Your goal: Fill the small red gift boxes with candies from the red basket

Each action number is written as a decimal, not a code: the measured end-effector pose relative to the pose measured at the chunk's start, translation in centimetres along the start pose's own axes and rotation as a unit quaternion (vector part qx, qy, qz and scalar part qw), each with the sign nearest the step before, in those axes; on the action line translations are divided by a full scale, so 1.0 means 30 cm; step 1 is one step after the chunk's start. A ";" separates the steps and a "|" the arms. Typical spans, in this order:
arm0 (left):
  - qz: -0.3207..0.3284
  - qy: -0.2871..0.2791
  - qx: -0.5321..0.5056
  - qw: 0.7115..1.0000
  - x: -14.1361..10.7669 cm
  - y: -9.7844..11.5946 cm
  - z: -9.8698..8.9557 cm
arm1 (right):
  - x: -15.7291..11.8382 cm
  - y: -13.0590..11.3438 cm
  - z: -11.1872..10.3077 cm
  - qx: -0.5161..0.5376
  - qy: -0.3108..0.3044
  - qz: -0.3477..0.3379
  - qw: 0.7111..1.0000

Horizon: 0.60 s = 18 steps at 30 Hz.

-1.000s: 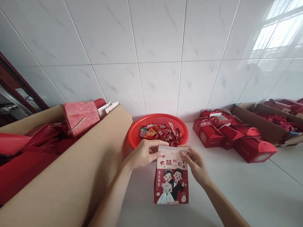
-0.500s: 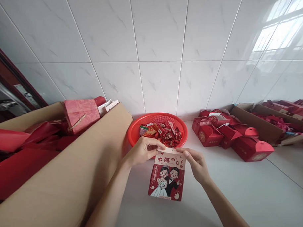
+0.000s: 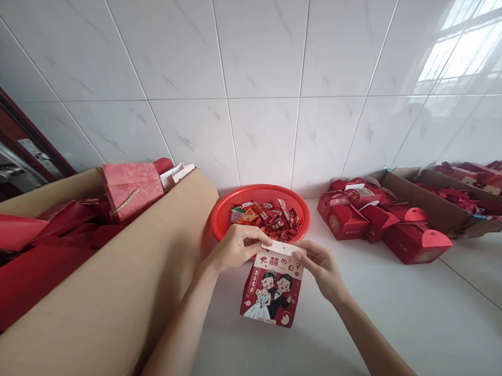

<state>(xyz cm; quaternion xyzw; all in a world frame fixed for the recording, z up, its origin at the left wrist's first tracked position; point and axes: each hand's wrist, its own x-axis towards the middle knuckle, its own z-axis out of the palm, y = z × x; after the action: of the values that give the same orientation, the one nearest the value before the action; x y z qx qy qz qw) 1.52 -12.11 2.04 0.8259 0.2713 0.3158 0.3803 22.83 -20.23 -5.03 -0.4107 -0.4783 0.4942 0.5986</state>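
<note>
Between my hands hangs a red and cream paper gift box (image 3: 272,290), printed with a cartoon bride and groom and red characters. My left hand (image 3: 243,245) pinches the left end of its pale top edge between thumb and fingers. At the right end of that edge, my right hand (image 3: 319,267) grips it the same way. The box tilts slightly, and its bottom appears to be above the white surface. Just behind it stands a red plastic basket (image 3: 220,209) with wrapped sweets (image 3: 270,219) inside; my hands and the box cover its front rim.
On the left a large cardboard box (image 3: 120,282) holds red bags and a pink bag (image 3: 131,189). Several small red boxes (image 3: 416,243) sit to the right, beside cardboard cartons (image 3: 427,202) of red items. A tiled wall (image 3: 261,139) closes off the back.
The gift box has swung a little to the left at its bottom and now shows some of its left side. Both hands keep their hold on its top edge.
</note>
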 end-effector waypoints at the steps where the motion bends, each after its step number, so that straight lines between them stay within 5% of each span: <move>1: -0.001 -0.002 -0.003 1.000 0.002 -0.002 0.002 | 0.000 -0.001 -0.001 0.001 0.001 0.000 1.000; 6: -0.008 -0.021 -0.004 1.000 0.005 -0.014 0.007 | -0.005 -0.003 -0.009 -0.019 0.009 -0.013 1.000; 12: -0.008 -0.124 0.045 0.991 -0.007 -0.002 -0.010 | -0.005 -0.003 -0.026 -0.136 0.037 -0.070 0.988; 18: -0.090 -0.114 0.048 0.988 -0.002 -0.003 0.005 | -0.007 -0.005 -0.021 -0.155 0.015 -0.079 0.985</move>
<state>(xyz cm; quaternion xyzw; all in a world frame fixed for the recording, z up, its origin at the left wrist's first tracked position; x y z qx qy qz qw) 1.57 -12.18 1.88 0.8462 0.3140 0.1704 0.3952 23.45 -20.46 -5.05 -0.4673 -0.5708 0.3589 0.5719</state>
